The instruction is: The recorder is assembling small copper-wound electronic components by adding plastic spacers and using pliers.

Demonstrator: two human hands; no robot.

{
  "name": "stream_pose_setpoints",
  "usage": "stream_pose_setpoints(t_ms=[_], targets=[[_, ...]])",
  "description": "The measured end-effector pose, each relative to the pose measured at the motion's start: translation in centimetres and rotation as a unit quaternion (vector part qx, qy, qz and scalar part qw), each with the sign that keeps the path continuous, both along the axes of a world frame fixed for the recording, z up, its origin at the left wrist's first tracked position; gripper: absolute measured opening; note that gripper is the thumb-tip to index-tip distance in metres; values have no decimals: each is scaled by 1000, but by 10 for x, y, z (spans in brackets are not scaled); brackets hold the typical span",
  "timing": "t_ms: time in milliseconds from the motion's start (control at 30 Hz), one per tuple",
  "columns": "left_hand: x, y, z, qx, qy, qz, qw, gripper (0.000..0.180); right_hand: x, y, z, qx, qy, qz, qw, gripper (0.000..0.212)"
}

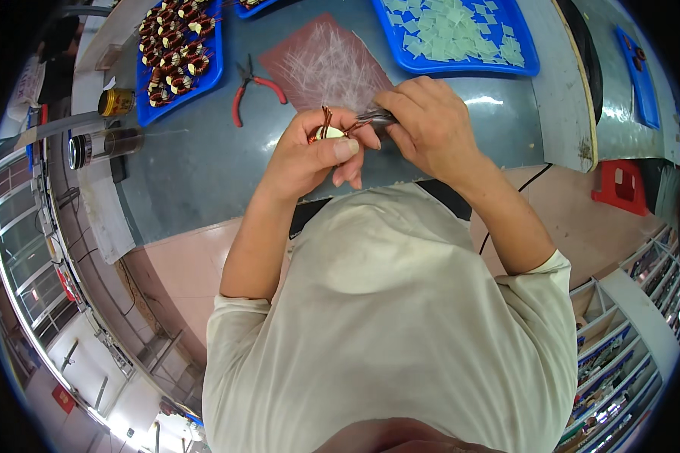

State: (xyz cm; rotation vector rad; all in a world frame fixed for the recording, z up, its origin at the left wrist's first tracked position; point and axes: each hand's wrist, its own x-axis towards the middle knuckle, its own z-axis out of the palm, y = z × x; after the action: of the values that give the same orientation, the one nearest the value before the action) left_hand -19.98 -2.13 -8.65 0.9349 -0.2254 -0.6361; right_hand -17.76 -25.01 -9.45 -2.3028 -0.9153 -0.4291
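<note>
Between the thumb and fingers of my left hand sits a small ring coil, wound with copper-coloured wire and showing a pale yellow part. My right hand is wrapped round dark pliers, most of whose handles the palm hides. The tips of these pliers meet the wire ends on the right side of the coil; whether they bite on a wire is too small to tell. Both hands are close together above the near part of the grey table.
A blue tray of similar coils stands at left, with red-handled cutters beside it. Thin clear strips lie on a brown sheet. Another blue tray holds pale green squares. A jar and clear cylinder are far left.
</note>
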Motion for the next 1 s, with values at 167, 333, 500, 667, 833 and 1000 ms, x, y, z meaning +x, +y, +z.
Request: stream_pose_setpoints(t_ms=[167, 333, 500, 667, 833, 1000], targets=[[-1, 3, 3, 25, 21, 5, 999, 26, -2, -2, -3, -4, 29, 19, 999, 36], [-1, 10, 10, 60, 27, -3, 998, 24, -3, -2, -1, 27, 35, 52, 998, 34], [-1, 8, 9, 82, 12, 10, 997, 27, -1, -5, 3, 10, 31, 19, 999, 35], [6, 6, 12, 21, -21, 12, 999, 30, 3, -4, 4, 38, 16, -8, 999, 38], [1, 1, 8, 22, -5, 7, 1000, 31, 2, 2, 4, 51, -19, 18, 998, 42], [6, -2, 9, -11, 37, -9, 999, 27, 4, -1, 0, 39, -12, 16, 999, 42]])
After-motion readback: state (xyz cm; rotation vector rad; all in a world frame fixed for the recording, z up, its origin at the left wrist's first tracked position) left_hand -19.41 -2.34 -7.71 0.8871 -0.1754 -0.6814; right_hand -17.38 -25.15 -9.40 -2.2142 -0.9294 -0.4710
